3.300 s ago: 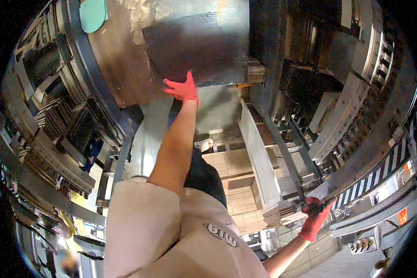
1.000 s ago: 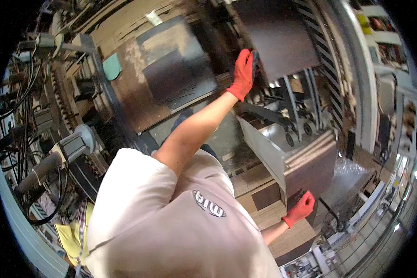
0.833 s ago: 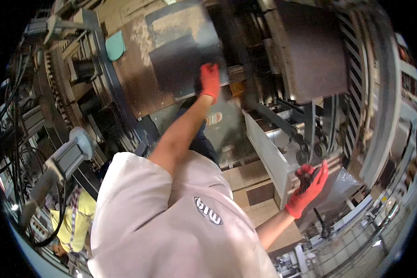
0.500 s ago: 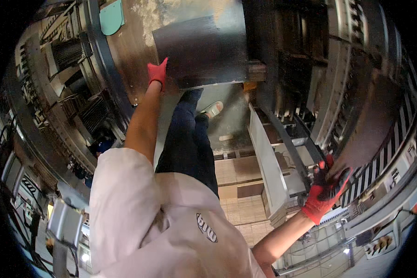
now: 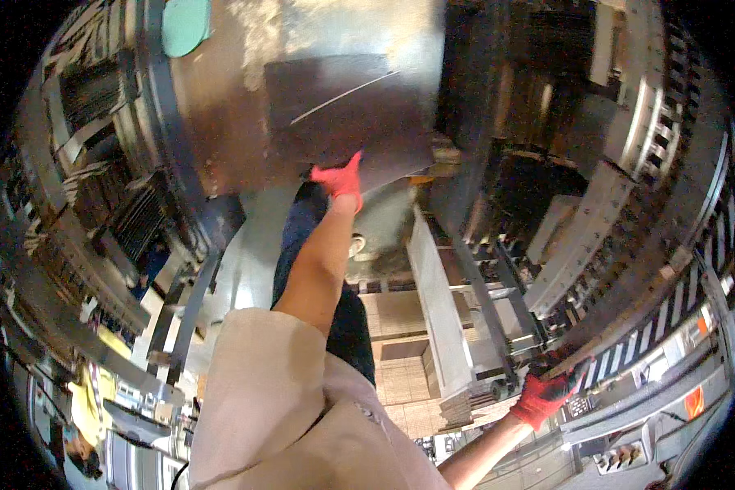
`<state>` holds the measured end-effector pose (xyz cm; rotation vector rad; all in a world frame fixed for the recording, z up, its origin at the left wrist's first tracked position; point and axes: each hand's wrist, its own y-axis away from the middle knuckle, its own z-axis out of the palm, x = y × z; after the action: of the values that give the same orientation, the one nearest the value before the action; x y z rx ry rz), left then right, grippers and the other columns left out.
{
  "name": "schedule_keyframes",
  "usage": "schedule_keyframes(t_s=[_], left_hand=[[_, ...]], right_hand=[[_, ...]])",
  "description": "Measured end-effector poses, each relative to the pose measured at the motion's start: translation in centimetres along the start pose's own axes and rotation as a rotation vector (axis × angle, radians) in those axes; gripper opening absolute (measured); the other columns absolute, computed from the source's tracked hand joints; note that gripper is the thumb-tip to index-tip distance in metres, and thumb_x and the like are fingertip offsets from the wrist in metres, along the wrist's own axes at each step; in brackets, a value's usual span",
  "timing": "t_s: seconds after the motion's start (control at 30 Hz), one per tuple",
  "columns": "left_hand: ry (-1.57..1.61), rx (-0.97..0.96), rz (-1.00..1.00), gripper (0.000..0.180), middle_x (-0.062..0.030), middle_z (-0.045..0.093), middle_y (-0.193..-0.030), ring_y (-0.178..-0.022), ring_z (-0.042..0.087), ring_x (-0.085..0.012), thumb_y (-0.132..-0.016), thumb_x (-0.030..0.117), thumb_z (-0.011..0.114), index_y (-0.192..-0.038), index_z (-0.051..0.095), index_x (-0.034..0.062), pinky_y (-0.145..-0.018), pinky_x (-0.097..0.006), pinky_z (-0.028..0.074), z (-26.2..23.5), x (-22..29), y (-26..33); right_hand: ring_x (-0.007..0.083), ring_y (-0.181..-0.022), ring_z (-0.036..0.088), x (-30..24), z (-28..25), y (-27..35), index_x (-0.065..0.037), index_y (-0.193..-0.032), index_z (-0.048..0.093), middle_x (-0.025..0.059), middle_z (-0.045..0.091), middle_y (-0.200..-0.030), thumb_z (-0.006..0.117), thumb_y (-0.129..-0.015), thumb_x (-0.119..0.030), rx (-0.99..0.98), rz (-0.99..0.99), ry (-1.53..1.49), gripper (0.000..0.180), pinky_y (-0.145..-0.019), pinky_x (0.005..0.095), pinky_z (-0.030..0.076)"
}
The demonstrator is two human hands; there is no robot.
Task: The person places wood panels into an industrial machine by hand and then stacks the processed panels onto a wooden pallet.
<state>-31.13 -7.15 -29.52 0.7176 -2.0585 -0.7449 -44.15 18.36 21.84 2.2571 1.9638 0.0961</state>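
Note:
A large dark metal sheet (image 5: 327, 102) lies on a broad brown, worn surface ahead of me, with a thin pale line slanting across it. My left hand (image 5: 340, 181), in a red glove, is at the sheet's near edge, thumb and a finger spread apart. Whether its palm touches the sheet is hard to see. Far to the right, my right hand (image 5: 545, 396), in a red glove with dark fingers, is closed at the lower end of a long brown sheet (image 5: 661, 273), seen nearly edge-on. Its fingertips are dark and partly blurred.
Machine frames with bolted rails (image 5: 580, 224) stand on the right, and stacked metal parts (image 5: 98, 90) on the left. A teal rounded piece (image 5: 186, 26) lies at the far left. Below are a pale beam (image 5: 441, 302) and wooden boards (image 5: 396, 318). A person in yellow (image 5: 90, 400) is at lower left.
My left hand has moved right and nearer to me along the dark sheet. My right hand has shifted down and left, and the brown sheet beside it appears narrower. The pale line has appeared.

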Motion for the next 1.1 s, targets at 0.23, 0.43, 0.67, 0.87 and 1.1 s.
schedule_keyframes(t_s=[0.23,0.43,0.67,0.87,1.1], left_hand=[[-0.013,-0.423,0.07,0.058,-0.0129,0.061,-0.11,-0.097,0.054,-0.0207,-0.077,0.037,0.075,-0.11,0.057,-0.0078,-0.088,-0.036,0.043,-6.8,3.7,0.1],[-0.097,-0.75,0.214,0.033,-0.0071,0.063,-0.103,-0.087,0.06,-0.0163,-0.084,0.019,0.068,-0.106,0.061,-0.0038,-0.075,-0.031,0.049,-11.7,17.1,3.9],[-0.236,-0.904,0.703,0.042,-0.0083,0.063,-0.107,-0.098,0.059,-0.0224,-0.076,0.007,0.064,-0.118,0.059,0.0029,-0.087,-0.035,0.046,-19.4,23.2,10.9],[-0.585,-1.091,1.464,0.065,-0.0199,0.049,-0.128,-0.12,0.044,-0.0367,-0.065,-0.003,0.052,-0.128,0.054,0.0074,-0.105,-0.043,0.031,-19.8,24.5,25.0],[-0.02,-1.11,1.057,0.053,-0.0102,0.058,-0.11,-0.097,0.054,-0.0191,-0.074,0.004,0.075,-0.122,0.054,-0.0043,-0.088,-0.032,0.042,-10.1,20.8,44.3]], right_hand=[[0.022,-0.12,0.049,-1.3,0.6,0.6,-0.004,-0.135,0.044,0.0139,0.051,-0.132,0.068,-0.074,-0.011,0.012,0.279,-0.222,0.066,-0.101,0.0337,0.038],[0.0219,-0.116,0.051,-2.7,1.0,0.2,-0.006,-0.138,0.041,0.01,0.054,-0.126,0.068,-0.075,-0.005,0.146,0.549,-1.225,0.068,-0.096,0.0336,0.042],[0.0333,-0.111,0.053,-0.3,0.8,7.3,-0.004,-0.129,0.047,0.018,0.053,-0.123,0.063,-0.079,-0.007,0.271,0.197,-0.828,0.052,-0.094,0.0371,0.043],[0.0239,-0.111,0.054,5.9,-1.5,20.5,-0.004,-0.132,0.043,0.0143,0.054,-0.123,0.051,-0.094,-0.019,0.286,0.478,-1.725,0.042,-0.093,0.0352,0.044],[0.0223,-0.122,0.045,14.9,-3.7,31.6,-0.003,-0.14,0.035,0.0106,0.046,-0.134,0.05,-0.096,-0.033,0.581,0.465,-1.52,0.056,-0.1,0.0387,0.04]])
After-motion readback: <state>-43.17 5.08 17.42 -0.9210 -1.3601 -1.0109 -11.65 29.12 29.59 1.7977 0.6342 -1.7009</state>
